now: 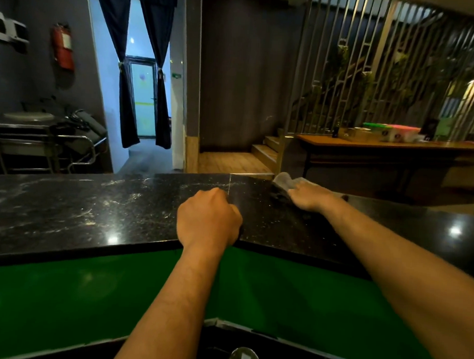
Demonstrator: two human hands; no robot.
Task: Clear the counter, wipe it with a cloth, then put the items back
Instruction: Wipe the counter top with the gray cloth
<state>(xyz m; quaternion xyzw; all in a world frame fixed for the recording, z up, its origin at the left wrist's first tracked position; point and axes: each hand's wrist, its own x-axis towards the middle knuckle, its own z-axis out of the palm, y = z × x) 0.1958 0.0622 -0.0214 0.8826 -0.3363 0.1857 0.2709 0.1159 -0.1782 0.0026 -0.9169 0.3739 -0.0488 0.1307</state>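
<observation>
Right hand [310, 196] presses cloth [286, 179] on counter [91, 213]; apparently no legible writing.

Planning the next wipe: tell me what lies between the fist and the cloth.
Head view: only bare black counter between left fist and cloth.

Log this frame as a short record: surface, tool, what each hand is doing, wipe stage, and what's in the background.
surface: black stone counter, streaked and smeared on its left part
tool: grey cloth at the counter's far edge
right hand: lies on the cloth, pressing it to the counter
left hand: fist, holds nothing visible, near the counter's front edge
stage: wiping under way; no items on the visible counter
background: fire extinguisher on the left wall; wooden table at right
</observation>
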